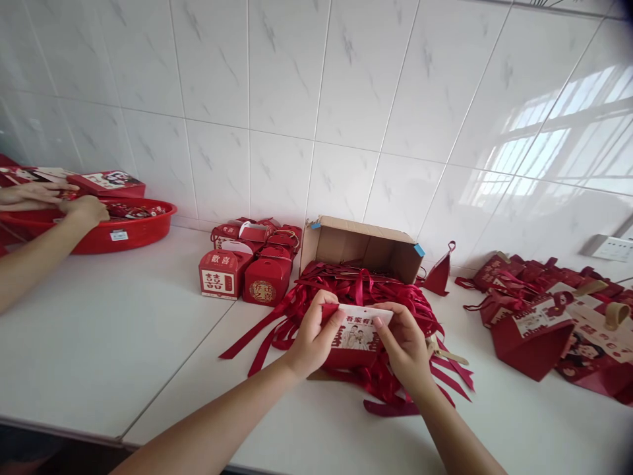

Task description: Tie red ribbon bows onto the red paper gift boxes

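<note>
Between my two hands is a red and white printed gift box [357, 335], with Chinese characters and small figures on its front. My left hand [316, 333] pinches its upper left corner. At the upper right corner, the thumb and fingers of my right hand [406, 340] close on the white edge. Dark red ribbons [281, 330] lie in a heap around and behind the gift box, their ends spread over the table. Behind them an open cardboard box [363, 244] rests on its side, ribbons spilling from its mouth.
Several small red boxes [225, 274] stand left of the ribbons. Many red gift boxes [534, 330] crowd the right, near a wall socket [613, 248]. At far left, another person's hands [84, 212] work over a red basin [123, 237]. A tiled wall [277, 86] backs the white table [123, 316].
</note>
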### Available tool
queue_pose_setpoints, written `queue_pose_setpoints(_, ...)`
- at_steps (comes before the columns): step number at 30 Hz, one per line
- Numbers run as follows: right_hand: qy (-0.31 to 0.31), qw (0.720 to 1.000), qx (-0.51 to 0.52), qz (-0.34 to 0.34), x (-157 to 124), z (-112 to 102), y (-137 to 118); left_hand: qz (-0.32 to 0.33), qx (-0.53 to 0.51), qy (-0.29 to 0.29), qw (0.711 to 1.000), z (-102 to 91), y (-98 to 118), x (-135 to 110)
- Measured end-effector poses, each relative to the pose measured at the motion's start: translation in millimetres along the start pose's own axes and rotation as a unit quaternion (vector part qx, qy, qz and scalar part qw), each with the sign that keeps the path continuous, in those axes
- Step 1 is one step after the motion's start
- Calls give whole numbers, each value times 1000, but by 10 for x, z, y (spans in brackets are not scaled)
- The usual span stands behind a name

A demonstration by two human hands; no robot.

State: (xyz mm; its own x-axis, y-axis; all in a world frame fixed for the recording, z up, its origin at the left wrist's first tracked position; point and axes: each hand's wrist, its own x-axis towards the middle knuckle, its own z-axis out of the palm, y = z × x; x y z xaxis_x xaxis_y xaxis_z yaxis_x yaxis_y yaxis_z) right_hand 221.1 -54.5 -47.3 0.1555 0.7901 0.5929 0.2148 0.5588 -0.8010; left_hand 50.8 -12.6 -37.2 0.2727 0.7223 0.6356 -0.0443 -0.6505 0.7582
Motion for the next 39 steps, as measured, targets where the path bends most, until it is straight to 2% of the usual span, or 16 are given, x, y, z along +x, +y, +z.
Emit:
queue_pose_setpoints(2, 7, 999, -5, 30, 5, 15, -8, -52, -20, 12, 998, 11, 8, 1)
queue_pose_setpoints(4, 11, 998, -4, 56, 14, 27, -11, -88, -32, 62, 994, 20, -7, 19)
queue_pose_setpoints(7, 16, 996, 18, 84, 30, 39, -7, -84, -39, 169, 981, 13, -50, 64)
queue_pose_setpoints(8, 17, 995, 27, 92, 34, 42, -6, -69, -33, 184, 980, 5, -61, 75)
queue_pose_setpoints(10, 14, 993, 43, 105, 35, 49, -10, -38, -18, 165, 985, -10, -69, 81)
queue_pose_setpoints(12, 6, 992, 58, 113, 29, 59, -24, -13, -3, 106, 994, -18, -60, 69)
queue_pose_setpoints(14, -2, 990, 70, 118, 22, 70, -44, -2, 13, 53, 999, -15, -49, 51)
queue_pose_setpoints(16, -8, 990, 75, 122, 17, 77, -62, -4, 36, 33, 999, -5, -49, 38)
queue_pose_setpoints(26, -8, 987, 86, 132, 22, 90, -64, -37, 30, 16, 999, -7, -49, 34)
queue_pose_setpoints(39, -6, 989, 67, 128, 18, 97, -28, -35, 21, 11, 999, -7, -70, 25)
